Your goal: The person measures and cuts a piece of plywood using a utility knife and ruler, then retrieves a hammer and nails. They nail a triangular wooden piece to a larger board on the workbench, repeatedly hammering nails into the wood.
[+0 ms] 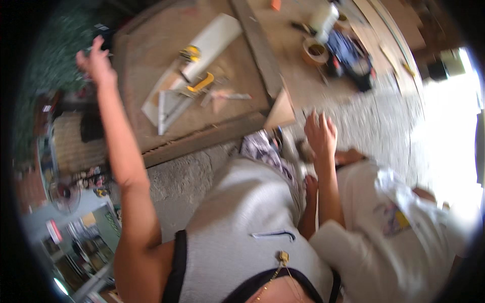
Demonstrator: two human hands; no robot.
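My left arm reaches far out to the upper left. My left hand (97,64) is open with fingers spread, blurred by motion, above a dark green area and apart from the panel. Closest to it is a framed brown wooden panel (144,81). On the panel lie a long pale board (217,38), a yellow and black tape measure (191,53), a yellow-handled tool (204,83), a metal square (162,113) and a thin white and red stick (235,96). My right hand does not show.
At my right is a person in a white T-shirt (364,237); their hand (322,134) extends forward from the sleeve. Farther off are a tape roll (306,56), a white bottle (323,21) and a dark blue bundle (348,55). A fan (64,193) stands at left.
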